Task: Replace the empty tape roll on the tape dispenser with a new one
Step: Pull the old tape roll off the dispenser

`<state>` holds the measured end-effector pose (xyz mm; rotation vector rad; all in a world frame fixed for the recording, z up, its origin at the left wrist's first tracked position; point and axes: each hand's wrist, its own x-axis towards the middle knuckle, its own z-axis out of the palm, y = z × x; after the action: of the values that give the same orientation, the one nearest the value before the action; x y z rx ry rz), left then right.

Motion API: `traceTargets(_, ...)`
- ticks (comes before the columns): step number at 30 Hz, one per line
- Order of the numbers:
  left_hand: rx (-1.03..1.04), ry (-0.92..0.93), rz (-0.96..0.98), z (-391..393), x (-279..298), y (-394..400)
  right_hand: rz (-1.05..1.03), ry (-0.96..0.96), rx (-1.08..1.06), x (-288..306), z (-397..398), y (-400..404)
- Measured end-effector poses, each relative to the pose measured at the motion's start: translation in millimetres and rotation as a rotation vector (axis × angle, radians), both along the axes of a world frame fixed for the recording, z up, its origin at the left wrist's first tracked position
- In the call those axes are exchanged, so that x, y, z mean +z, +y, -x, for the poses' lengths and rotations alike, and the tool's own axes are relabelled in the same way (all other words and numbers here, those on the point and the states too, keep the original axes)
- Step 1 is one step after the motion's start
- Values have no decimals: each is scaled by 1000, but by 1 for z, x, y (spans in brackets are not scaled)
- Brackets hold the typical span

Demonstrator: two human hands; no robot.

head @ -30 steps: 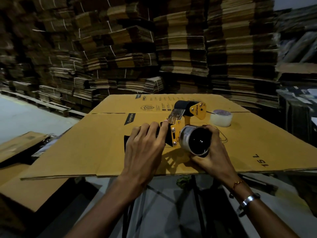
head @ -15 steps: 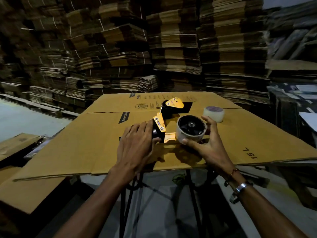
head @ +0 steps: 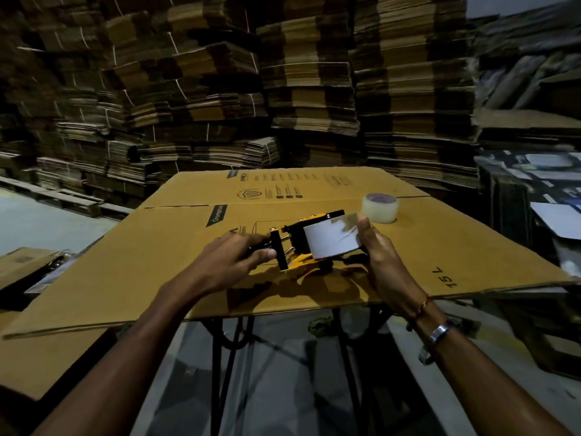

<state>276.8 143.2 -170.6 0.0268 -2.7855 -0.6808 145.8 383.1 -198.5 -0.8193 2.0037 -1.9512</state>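
A yellow and black tape dispenser point(head: 298, 243) lies just above the flattened cardboard sheet point(head: 163, 256). My left hand point(head: 232, 262) grips its black front end, thumb underneath. A pale roll point(head: 330, 240) sits on the dispenser's hub, its curved side toward me. My right hand point(head: 377, 253) holds that roll from the right, fingers wrapped round its far end. A second roll of clear tape point(head: 379, 208) stands on the cardboard behind my right hand, apart from it.
The cardboard sheet rests on a black metal stand point(head: 226, 338). High stacks of flattened cartons point(head: 283, 89) fill the background. More cardboard point(head: 28, 265) lies low at the left. Shelves with papers point(head: 540, 184) stand at the right.
The dispenser has been turned so the roll's curved side faces me instead of its open core. Both hands kept their hold and shifted slightly right.
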Motion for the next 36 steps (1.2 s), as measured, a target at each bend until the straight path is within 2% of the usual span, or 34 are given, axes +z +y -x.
traceTargets(6, -10, -50, -15, 0, -1, -5, -26, -62, 60, -3, -1, 1)
traceTargets(10, -4, 12, 185, 12, -1, -10, -53, -72, 67, -2, 0, 2)
traceTargets(14, 3, 91, 246, 20, 4, -15, -55, -79, 74, 3, -1, -1)
traceTargets(19, 278, 323, 561, 17, 1, -11, -70, -75, 54, 19, 1, -22)
traceTargets(21, 312, 470, 515, 14, -3, 4, -91, -30, 32, 28, 0, -33)
traceTargets(23, 246, 560, 343, 11, -7, 23, -106, -23, 13, 36, 1, -39)
traceTargets(26, 168, 369, 140, 18, -12, 46, -115, -46, 10, 41, 3, -42)
traceTargets(28, 183, 303, 143, 26, -15, 51, -127, -54, 11, 42, 3, -41)
traceTargets(32, 244, 320, 157, 36, -15, 51, -177, 8, 5, 42, -1, -33)
traceTargets(36, 231, 199, 135, 32, -25, 41, -257, 75, 62, 37, -6, -22)
